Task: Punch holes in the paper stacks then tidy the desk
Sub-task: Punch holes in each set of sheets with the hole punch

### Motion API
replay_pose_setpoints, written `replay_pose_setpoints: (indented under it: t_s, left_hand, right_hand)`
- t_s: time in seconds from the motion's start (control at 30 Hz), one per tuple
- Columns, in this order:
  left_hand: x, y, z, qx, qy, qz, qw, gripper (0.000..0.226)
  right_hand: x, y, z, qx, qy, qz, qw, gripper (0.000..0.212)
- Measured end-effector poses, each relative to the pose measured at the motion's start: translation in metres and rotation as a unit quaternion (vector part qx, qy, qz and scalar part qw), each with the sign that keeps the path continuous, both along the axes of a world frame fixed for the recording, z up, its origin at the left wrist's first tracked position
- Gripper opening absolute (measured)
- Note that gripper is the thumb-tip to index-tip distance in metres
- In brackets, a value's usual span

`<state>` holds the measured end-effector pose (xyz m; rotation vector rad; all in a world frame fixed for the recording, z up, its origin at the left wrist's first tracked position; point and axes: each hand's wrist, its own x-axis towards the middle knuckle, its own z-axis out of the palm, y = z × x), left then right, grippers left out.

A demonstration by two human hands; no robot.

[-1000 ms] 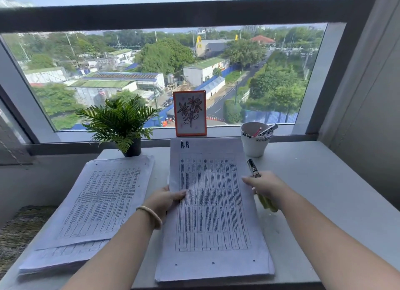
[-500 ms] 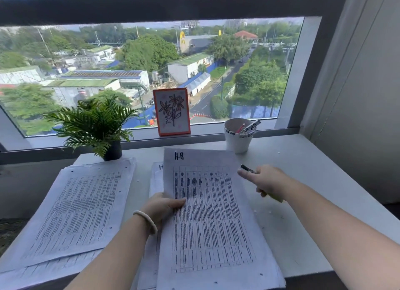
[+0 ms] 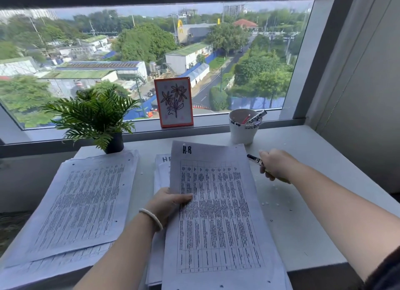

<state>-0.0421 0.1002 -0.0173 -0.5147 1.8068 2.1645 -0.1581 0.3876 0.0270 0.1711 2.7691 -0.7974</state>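
Left hand (image 3: pixel 167 203) at frame centre pinches the left edge of the top "H.R" sheet (image 3: pixel 218 214), thumb on top, lifting it off the centre stack (image 3: pixel 161 172). Right hand (image 3: pixel 276 165), centre right, is clenched around a marker (image 3: pixel 255 159) above the desk (image 3: pixel 303 224).

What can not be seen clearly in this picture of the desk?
Head view only:
- The yellow-bodied pen: the right hand has its grip around it, so most of the body is hidden.
- The printed tables on the white "H.R" paper sheet, held by the left hand: too small to read.
- The lower white paper pile: covered by that sheet.
- The markers inside the white cup: its wall hides them.
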Motion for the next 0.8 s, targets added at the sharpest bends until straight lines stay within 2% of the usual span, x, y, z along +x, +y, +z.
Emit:
replay_pose_setpoints:
  t_s: [0.17, 0.27, 0.53, 0.8]
  left_hand:
    - [-0.001, 0.001, 0.000, -0.023, -0.001, -0.004, 1.000, 0.010]
    - [0.000, 0.001, 0.001, -0.016, -0.005, -0.008, 1.000, 0.019]
    - [0.002, 0.000, 0.005, -0.006, -0.013, -0.014, 1.000, 0.022]
    - [0.003, 0.000, 0.006, -0.023, -0.018, -0.020, 0.999, 0.021]
  right_hand:
    - [-0.002, 0.001, 0.001, 0.033, 0.007, 0.013, 0.999, 0.056]
    - [-0.005, 0.000, -0.001, 0.037, 0.004, 0.017, 0.999, 0.055]
    - [-0.006, -0.005, -0.010, -0.071, -0.031, -0.004, 0.997, 0.063]
    - [-0.005, -0.004, -0.021, -0.075, -0.043, -0.016, 0.996, 0.061]
